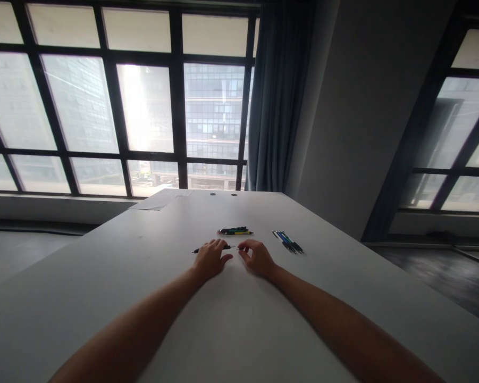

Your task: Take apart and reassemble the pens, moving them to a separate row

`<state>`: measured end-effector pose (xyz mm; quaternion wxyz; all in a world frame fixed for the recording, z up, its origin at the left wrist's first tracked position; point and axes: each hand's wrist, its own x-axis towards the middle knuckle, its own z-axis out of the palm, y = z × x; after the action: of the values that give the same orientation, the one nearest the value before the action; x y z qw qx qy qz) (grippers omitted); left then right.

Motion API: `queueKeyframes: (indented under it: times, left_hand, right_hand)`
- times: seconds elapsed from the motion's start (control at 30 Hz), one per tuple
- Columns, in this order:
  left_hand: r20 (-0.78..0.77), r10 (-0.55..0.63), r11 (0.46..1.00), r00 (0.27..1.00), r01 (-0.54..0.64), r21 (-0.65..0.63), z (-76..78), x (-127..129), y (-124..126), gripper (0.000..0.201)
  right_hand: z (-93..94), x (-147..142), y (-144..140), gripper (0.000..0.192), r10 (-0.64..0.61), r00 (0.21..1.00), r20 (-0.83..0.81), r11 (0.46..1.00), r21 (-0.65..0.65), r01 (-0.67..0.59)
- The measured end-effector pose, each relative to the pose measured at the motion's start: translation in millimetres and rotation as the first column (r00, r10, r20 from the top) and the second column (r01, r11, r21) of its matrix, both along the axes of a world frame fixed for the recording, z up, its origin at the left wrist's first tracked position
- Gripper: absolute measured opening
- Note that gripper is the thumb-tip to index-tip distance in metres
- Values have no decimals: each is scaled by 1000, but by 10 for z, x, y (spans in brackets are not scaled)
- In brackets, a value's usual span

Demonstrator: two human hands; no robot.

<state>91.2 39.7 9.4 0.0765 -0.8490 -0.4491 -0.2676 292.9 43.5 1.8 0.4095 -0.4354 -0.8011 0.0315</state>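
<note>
A black pen (pixel 195 250) lies crosswise under the fingers of my left hand (pixel 210 259). Its left end sticks out past the knuckles, and a thin pale tip shows at its right end. My left fingers are curled over the barrel, with the thumb held apart below. Just right of that tip, my right hand (pixel 257 257) is closed in a pinch between thumb and forefinger. Something tiny may be in that pinch, too small to name. The two hands are close but not touching.
Beyond my hands lies a pile of pens (pixel 235 231), dark with yellow and green parts. To the right, several slim pens (pixel 287 242) rest side by side on the white table (pixel 115 298). Paper sheets (pixel 153 200) lie at the far left edge, near two dark round table fittings (pixel 234 194).
</note>
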Motion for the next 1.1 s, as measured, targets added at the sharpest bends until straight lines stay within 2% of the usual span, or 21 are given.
queueKeyframes:
  times: [0.13, 0.33, 0.67, 0.77, 0.87, 1.0, 1.1]
  left_hand:
    - [12, -76, 996, 997, 75, 44, -13, -10, 10, 22]
    - [-15, -189, 975, 982, 190, 113, -36, -26, 45, 19]
    - [-49, -183, 975, 982, 188, 120, -35, -32, 46, 23]
    - [-48, -159, 982, 986, 163, 99, -18, -27, 35, 20]
    - [-42, -145, 985, 989, 148, 85, -14, -22, 35, 19]
    - [-43, -125, 990, 991, 127, 67, -22, -19, 43, 19]
    - [-46, -117, 991, 992, 120, 55, -22, -17, 42, 20]
  right_hand:
    - [-6, -84, -49, 12, 67, 998, 1, 998, 18, -67]
    - [8, -121, -63, 11, 87, 996, -16, 996, 9, -87]
    - [41, -128, -85, 12, 65, 998, 22, 998, 1, -65]
    - [34, -51, -13, 13, 3, 999, 33, 1000, 2, -3]
    - [12, 115, 132, 11, -112, 992, 52, 993, -21, 114]
    - [-18, 398, 329, 12, -291, 949, 123, 952, -66, 300]
    - [-36, 547, 412, 13, -378, 909, 175, 919, -49, 391]
